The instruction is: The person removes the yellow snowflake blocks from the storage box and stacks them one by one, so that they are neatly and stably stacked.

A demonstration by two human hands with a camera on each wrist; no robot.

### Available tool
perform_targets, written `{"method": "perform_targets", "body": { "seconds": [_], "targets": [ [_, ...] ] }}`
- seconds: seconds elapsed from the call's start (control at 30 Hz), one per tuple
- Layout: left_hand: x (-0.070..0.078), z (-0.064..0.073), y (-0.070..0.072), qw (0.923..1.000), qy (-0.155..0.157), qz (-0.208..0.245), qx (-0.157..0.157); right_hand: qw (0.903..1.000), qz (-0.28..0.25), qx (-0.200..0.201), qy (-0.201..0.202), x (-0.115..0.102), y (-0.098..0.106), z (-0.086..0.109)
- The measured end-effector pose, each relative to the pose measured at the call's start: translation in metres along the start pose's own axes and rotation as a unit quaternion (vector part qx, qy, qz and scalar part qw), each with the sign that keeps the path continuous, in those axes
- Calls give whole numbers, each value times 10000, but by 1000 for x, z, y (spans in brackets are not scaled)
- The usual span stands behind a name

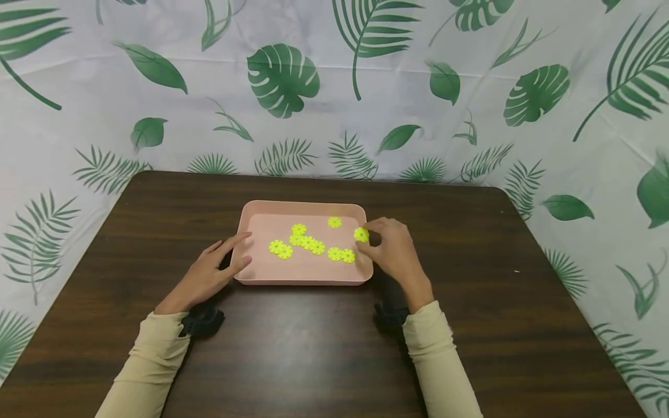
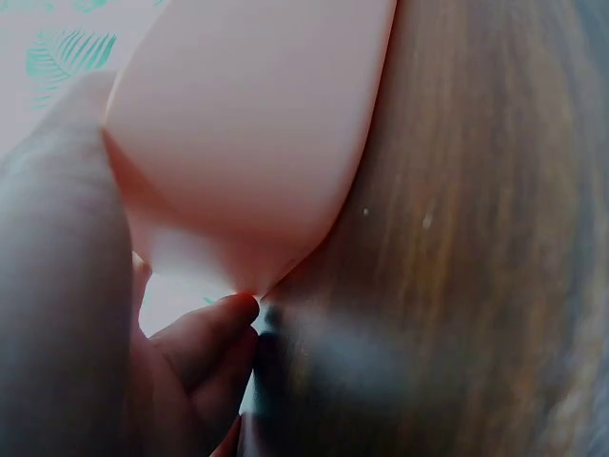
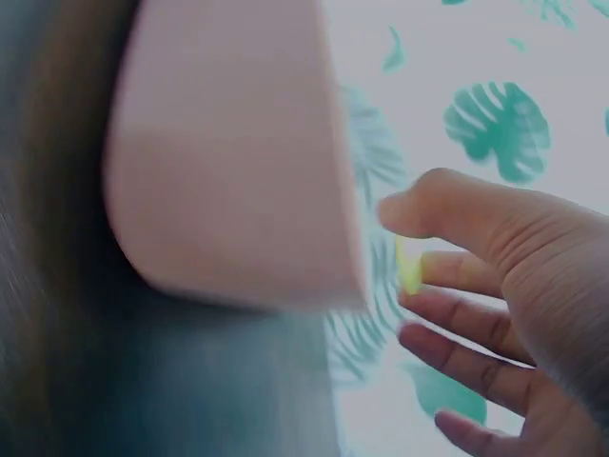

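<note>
A shallow pink tray sits on the dark wooden table, with several bright yellow flower-shaped discs lying in it, some overlapping. At its left end, my left hand holds the tray, the thumb reaching over the rim in the left wrist view and other fingertips at the end wall. Over the right rim, my right hand pinches one yellow flower disc between thumb and fingers. That disc appears nearly edge-on in the right wrist view, above the rim, with the remaining fingers spread below it.
The brown wood-grain table extends around the tray on all sides. Behind it hangs a white cloth printed with green leaves. Dark wrist-worn cameras sit at both sleeves.
</note>
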State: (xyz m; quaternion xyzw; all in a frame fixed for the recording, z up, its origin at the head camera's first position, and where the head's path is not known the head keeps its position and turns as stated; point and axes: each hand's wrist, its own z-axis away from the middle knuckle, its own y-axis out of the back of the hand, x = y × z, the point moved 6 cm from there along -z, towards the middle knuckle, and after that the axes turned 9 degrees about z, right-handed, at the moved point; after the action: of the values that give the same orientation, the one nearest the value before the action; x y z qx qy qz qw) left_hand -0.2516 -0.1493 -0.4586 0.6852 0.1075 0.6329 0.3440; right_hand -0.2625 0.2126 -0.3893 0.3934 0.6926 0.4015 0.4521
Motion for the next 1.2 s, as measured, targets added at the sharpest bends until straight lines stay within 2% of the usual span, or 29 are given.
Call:
{"method": "perform_targets", "body": {
  "seconds": [0.07,0.13,0.33,0.5,0.73,0.97,1.1,1.2],
  "targets": [
    [0,0,1,10000,-31,4,25,9995,-112,192,-206,12,8,2],
    [0,-1,2,10000,-59,-2,44,9986,-136,175,-480,28,12,5],
    [-1,2,3,10000,-45,-19,44,9924,-89,-487,-1129,75,6,19],
    [-3,4,5,9999,-56,-25,107,9901,-202,-695,-1201,94,6,24],
    [-7,8,5,9999,57,-38,122,9878,-270,-908,-1239,100,8,26],
    [-5,5,2,9999,62,-12,83,9853,-110,-1058,-1337,105,10,28],
    [-3,3,1,10000,-15,-4,39,9867,-185,-1013,-1262,96,11,28],
    [0,0,0,9999,-111,12,18,9898,-356,-785,-1133,83,13,22]
  ]
}}
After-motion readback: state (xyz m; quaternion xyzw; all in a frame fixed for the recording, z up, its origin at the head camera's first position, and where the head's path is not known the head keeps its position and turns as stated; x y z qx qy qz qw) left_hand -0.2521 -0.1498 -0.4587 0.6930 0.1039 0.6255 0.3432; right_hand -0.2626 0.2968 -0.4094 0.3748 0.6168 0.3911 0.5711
